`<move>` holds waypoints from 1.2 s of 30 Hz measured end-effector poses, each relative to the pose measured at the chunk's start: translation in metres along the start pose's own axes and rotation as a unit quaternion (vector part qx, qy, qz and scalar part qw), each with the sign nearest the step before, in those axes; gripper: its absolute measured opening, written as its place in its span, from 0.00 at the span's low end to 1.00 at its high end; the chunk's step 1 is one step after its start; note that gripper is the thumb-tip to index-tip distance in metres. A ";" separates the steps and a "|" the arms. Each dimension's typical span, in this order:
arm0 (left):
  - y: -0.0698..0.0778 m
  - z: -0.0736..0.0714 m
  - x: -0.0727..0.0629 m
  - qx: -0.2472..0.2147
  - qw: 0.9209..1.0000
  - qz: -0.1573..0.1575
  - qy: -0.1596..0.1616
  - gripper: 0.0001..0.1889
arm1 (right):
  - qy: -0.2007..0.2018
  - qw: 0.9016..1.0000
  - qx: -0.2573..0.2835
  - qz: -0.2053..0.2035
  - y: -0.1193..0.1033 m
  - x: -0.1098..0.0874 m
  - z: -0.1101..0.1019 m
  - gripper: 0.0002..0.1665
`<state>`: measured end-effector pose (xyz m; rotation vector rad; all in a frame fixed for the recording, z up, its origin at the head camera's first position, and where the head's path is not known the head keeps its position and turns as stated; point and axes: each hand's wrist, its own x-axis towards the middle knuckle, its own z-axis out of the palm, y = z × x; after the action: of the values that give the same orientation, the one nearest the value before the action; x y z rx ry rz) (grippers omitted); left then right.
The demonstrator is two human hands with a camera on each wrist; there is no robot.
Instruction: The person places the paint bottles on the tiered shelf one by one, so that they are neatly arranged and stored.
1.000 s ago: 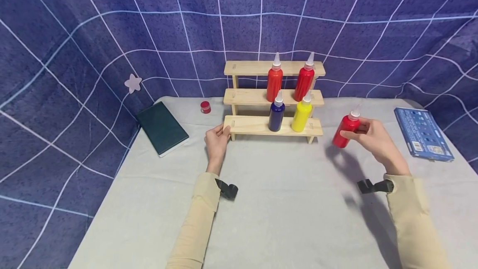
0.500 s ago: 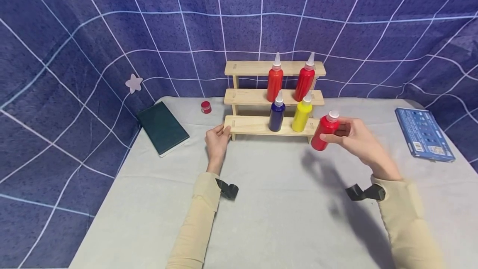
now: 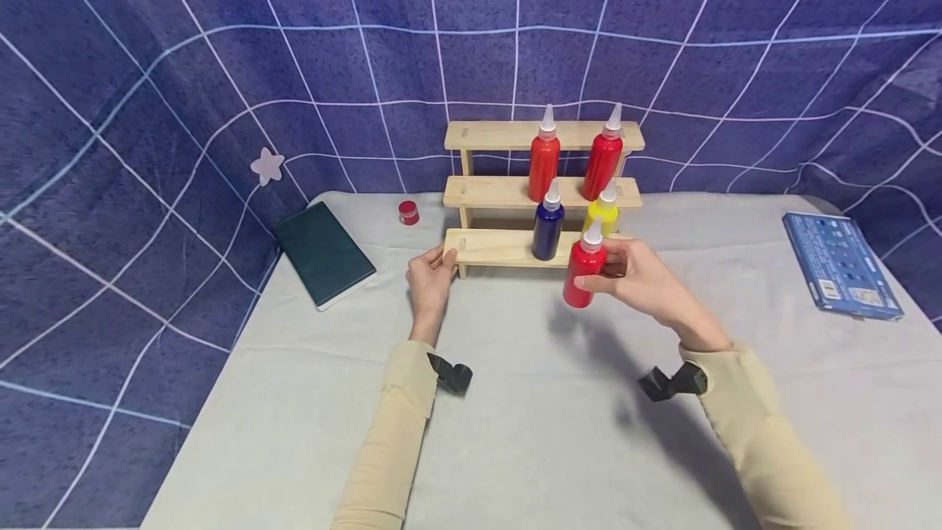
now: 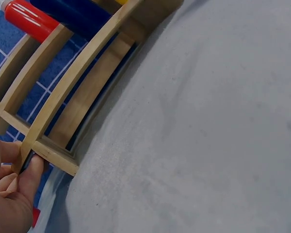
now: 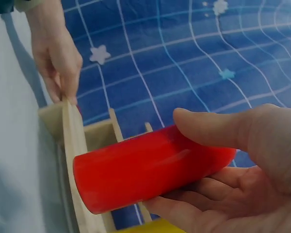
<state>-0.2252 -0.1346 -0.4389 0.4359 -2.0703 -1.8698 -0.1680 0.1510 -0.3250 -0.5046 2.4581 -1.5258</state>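
Note:
My right hand [image 3: 640, 280] grips a red squeeze bottle [image 3: 584, 275] with a white nozzle, held up in front of the lowest step of a three-step wooden rack [image 3: 493, 245]. In the right wrist view, thumb and fingers wrap the red bottle [image 5: 145, 170] from both sides. My left hand [image 3: 430, 285] pinches the left end of the lowest step; the left wrist view shows thumb and fingers on that board's end. A dark blue bottle [image 3: 548, 227] and a partly hidden yellow bottle [image 3: 602, 215] stand on the lowest step. On the middle step are an orange-red bottle [image 3: 544, 166] and a red one [image 3: 603, 163].
A small red-lidded jar [image 3: 408, 213] sits left of the rack. Farther left lies a dark green book [image 3: 324, 254]. At the right lies a flat blue box [image 3: 842, 264]. A blue curtain [image 3: 478, 31] with a line grid hangs behind the pale tablecloth [image 3: 515, 432].
My right hand has carried the red bottle leftward from beside the rack to in front of its lowest step, now overlapping the yellow bottle. The left hand stays on the rack.

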 end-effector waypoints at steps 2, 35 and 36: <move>-0.001 0.000 0.000 0.003 1.000 0.002 0.003 0.17 | -0.003 1.000 0.006 -0.011 -0.002 0.002 0.006 0.17; 0.001 0.000 -0.002 0.006 1.000 0.005 0.002 0.17 | 0.077 0.997 0.013 -0.024 -0.019 0.090 0.093 0.21; 0.001 -0.001 -0.002 0.006 1.000 0.005 0.003 0.17 | 0.082 0.996 0.012 -0.023 -0.019 0.092 0.094 0.21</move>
<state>-0.2232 -0.1343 -0.4382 0.4327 -2.0770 -1.8498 -0.2170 0.0294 -0.3494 -0.4504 2.5628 -1.6739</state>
